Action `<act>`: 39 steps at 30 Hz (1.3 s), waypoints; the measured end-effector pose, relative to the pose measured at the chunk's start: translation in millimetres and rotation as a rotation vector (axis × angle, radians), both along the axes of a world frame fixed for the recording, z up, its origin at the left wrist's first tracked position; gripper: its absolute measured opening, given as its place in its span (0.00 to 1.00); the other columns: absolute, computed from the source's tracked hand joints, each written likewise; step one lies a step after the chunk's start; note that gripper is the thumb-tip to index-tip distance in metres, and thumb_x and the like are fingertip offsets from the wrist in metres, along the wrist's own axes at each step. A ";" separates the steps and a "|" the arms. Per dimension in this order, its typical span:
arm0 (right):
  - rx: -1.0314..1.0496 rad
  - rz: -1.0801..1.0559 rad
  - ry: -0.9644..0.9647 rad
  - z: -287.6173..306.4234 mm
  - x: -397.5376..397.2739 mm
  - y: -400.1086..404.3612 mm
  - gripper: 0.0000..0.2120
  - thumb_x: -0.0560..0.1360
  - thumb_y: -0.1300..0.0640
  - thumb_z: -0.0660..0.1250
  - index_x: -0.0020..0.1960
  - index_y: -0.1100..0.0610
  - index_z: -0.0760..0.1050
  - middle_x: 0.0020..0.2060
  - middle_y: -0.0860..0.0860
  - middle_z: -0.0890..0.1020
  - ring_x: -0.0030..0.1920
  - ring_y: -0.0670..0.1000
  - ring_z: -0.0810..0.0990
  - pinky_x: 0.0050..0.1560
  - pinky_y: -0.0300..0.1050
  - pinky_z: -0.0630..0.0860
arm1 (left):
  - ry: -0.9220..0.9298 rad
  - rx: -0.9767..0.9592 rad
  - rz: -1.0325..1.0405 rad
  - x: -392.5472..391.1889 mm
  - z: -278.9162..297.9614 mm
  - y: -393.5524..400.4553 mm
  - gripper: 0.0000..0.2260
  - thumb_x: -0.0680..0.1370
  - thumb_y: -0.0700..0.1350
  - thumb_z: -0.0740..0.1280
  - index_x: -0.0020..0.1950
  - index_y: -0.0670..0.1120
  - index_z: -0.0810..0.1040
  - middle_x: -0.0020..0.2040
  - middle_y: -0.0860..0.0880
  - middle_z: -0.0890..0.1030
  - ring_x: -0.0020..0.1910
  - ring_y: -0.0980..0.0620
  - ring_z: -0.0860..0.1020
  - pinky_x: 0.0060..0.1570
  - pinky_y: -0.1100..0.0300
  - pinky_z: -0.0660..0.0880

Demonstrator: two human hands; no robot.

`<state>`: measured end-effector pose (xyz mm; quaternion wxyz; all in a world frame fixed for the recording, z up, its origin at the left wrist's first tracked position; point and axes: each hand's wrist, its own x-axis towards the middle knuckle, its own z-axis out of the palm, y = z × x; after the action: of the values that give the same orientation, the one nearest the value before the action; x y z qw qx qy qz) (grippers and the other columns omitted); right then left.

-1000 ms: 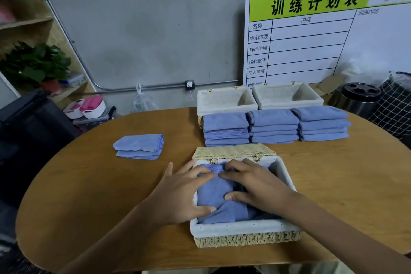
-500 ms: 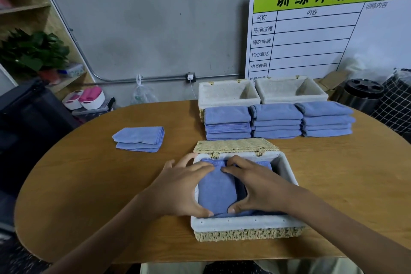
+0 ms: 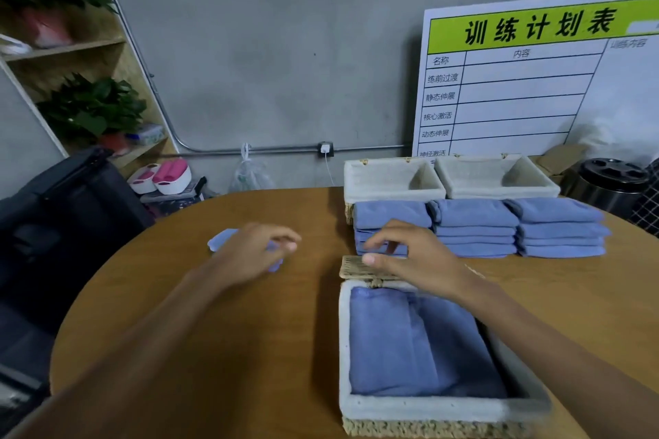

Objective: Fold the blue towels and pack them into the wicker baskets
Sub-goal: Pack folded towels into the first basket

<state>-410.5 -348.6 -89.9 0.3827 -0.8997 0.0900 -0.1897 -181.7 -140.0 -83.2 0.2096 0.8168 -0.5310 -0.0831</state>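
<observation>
Left hand point(image 3: 255, 253) loosely curled over a towel point(image 3: 218, 241), right hand point(image 3: 410, 255) relaxed above basket lid point(image 3: 356, 267), both empty, apart, round wooden table point(image 3: 214, 314), grey wall point(image 3: 285, 46).

Near basket point(image 3: 360, 406), lid point(image 3: 353, 265) open, holds folded blue towels point(image 3: 410, 339). Beyond it, three towel stacks point(image 3: 478, 228); behind those, two empty baskets point(image 3: 388, 189). Left of it, one folded towel point(image 3: 219, 241).

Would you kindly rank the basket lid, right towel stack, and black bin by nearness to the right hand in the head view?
From the right hand:
1. Basket lid, just under the fingers.
2. Right towel stack, farther right.
3. Black bin, far right, behind the table.
</observation>
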 end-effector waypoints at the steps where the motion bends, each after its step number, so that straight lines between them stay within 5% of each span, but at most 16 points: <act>1: -0.004 0.002 -0.001 -3.6 13.1 0.8 0.07 0.73 0.45 0.73 0.47 0.47 0.83 0.46 0.45 0.81 0.47 0.44 0.79 0.54 0.44 0.76 | -0.065 0.024 0.046 31.6 -5.2 -1.3 0.10 0.83 0.47 0.64 0.60 0.55 0.82 0.55 0.57 0.84 0.53 0.60 0.81 0.56 0.56 0.76; 6: -0.032 -0.002 0.098 -36.9 51.6 -6.3 0.07 0.77 0.47 0.70 0.48 0.49 0.83 0.44 0.45 0.81 0.47 0.44 0.79 0.53 0.50 0.77 | -0.196 0.296 0.133 152.4 -43.5 -25.1 0.17 0.82 0.43 0.65 0.70 0.55 0.75 0.70 0.52 0.76 0.67 0.51 0.75 0.66 0.50 0.72; 9: -0.003 0.010 0.101 -39.7 52.9 -6.0 0.08 0.78 0.47 0.69 0.49 0.49 0.83 0.44 0.43 0.81 0.48 0.42 0.79 0.53 0.43 0.76 | -0.054 0.553 0.110 184.6 -68.9 -40.4 0.28 0.79 0.43 0.69 0.78 0.50 0.64 0.74 0.51 0.69 0.72 0.48 0.69 0.71 0.52 0.67; 11: 0.034 0.011 0.077 -39.2 51.8 -5.6 0.09 0.78 0.46 0.68 0.49 0.50 0.83 0.44 0.43 0.82 0.49 0.42 0.79 0.52 0.41 0.75 | -0.053 0.695 0.054 193.0 -69.3 -51.6 0.30 0.78 0.47 0.70 0.79 0.49 0.64 0.72 0.50 0.73 0.67 0.48 0.74 0.67 0.51 0.72; 14: 0.089 0.007 0.046 -40.0 49.5 -6.0 0.08 0.78 0.46 0.68 0.49 0.49 0.83 0.45 0.44 0.82 0.50 0.44 0.80 0.52 0.39 0.74 | -0.143 0.776 -0.019 190.4 -63.2 -55.3 0.19 0.74 0.53 0.72 0.64 0.49 0.78 0.56 0.52 0.81 0.52 0.50 0.79 0.58 0.50 0.77; 18: 0.103 -0.008 -0.021 -28.5 35.3 -6.5 0.05 0.79 0.50 0.68 0.51 0.48 0.82 0.46 0.44 0.80 0.52 0.45 0.79 0.51 0.31 0.69 | -0.023 0.583 -0.028 154.5 -37.9 -23.3 0.15 0.70 0.61 0.70 0.46 0.54 0.70 0.46 0.52 0.75 0.43 0.53 0.74 0.44 0.58 0.72; 20: 0.132 -0.015 -0.036 -17.3 20.5 -5.9 0.09 0.78 0.46 0.66 0.55 0.47 0.81 0.50 0.43 0.80 0.54 0.44 0.78 0.53 0.31 0.68 | -0.034 0.361 -0.004 125.4 -9.2 -4.7 0.20 0.67 0.67 0.65 0.45 0.54 0.67 0.42 0.52 0.72 0.39 0.54 0.71 0.39 0.59 0.68; 22: 0.202 -0.024 -0.028 -3.3 2.3 -4.4 0.16 0.76 0.41 0.64 0.61 0.43 0.77 0.54 0.41 0.80 0.58 0.40 0.77 0.57 0.36 0.71 | -0.062 0.135 0.060 83.3 24.9 6.0 0.20 0.71 0.69 0.66 0.49 0.54 0.69 0.43 0.54 0.77 0.41 0.55 0.77 0.42 0.54 0.74; 26: 0.453 0.005 0.043 17.2 -38.4 -5.4 0.32 0.71 0.26 0.62 0.72 0.32 0.61 0.60 0.42 0.81 0.62 0.41 0.78 0.67 0.50 0.72 | 0.546 -0.299 0.130 -42.1 66.6 -10.4 0.15 0.79 0.49 0.71 0.63 0.53 0.73 0.51 0.56 0.85 0.46 0.57 0.84 0.34 0.59 0.78; 29: 0.641 0.014 0.070 26.9 -70.9 -4.8 0.40 0.64 0.21 0.64 0.73 0.28 0.56 0.64 0.43 0.80 0.63 0.45 0.79 0.68 0.54 0.70 | 0.871 -0.320 0.124 -130.5 50.4 -38.1 0.14 0.79 0.46 0.70 0.64 0.49 0.76 0.52 0.52 0.86 0.46 0.55 0.84 0.29 0.61 0.77; 32: 0.593 -0.088 0.105 26.0 -101.0 -5.4 0.46 0.64 0.28 0.71 0.76 0.32 0.53 0.62 0.42 0.79 0.59 0.42 0.80 0.65 0.49 0.75 | 1.050 -0.235 0.151 -178.0 15.3 -60.3 0.16 0.79 0.47 0.71 0.66 0.49 0.76 0.57 0.50 0.85 0.55 0.50 0.84 0.46 0.48 0.83; 34: 0.454 -0.124 0.177 19.5 -115.4 -6.5 0.51 0.64 0.31 0.75 0.78 0.33 0.48 0.70 0.37 0.69 0.68 0.43 0.72 0.67 0.47 0.71 | 1.118 -0.196 0.160 -192.3 -3.0 -68.5 0.20 0.77 0.49 0.73 0.67 0.50 0.74 0.60 0.50 0.83 0.56 0.50 0.83 0.52 0.42 0.82; 36: 0.355 -0.104 0.197 12.0 -125.1 -7.0 0.51 0.70 0.41 0.76 0.79 0.37 0.44 0.66 0.27 0.58 0.68 0.37 0.67 0.65 0.38 0.70 | 1.037 -0.147 0.147 -195.5 -16.3 -74.3 0.28 0.75 0.53 0.76 0.70 0.53 0.67 0.62 0.53 0.81 0.56 0.53 0.83 0.49 0.44 0.83; 39: 0.311 -0.106 0.263 0.8 -127.1 -15.4 0.48 0.75 0.52 0.74 0.80 0.44 0.41 0.49 0.30 0.68 0.44 0.30 0.71 0.43 0.25 0.70 | 0.694 -0.132 0.080 -189.3 -24.5 -76.8 0.40 0.69 0.62 0.77 0.73 0.65 0.57 0.59 0.56 0.78 0.51 0.55 0.83 0.47 0.51 0.83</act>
<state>-537.6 -364.0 -89.1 0.4915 -0.8407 0.2147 -0.0745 -371.0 -216.8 -107.7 0.4328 0.7448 -0.3999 -0.3131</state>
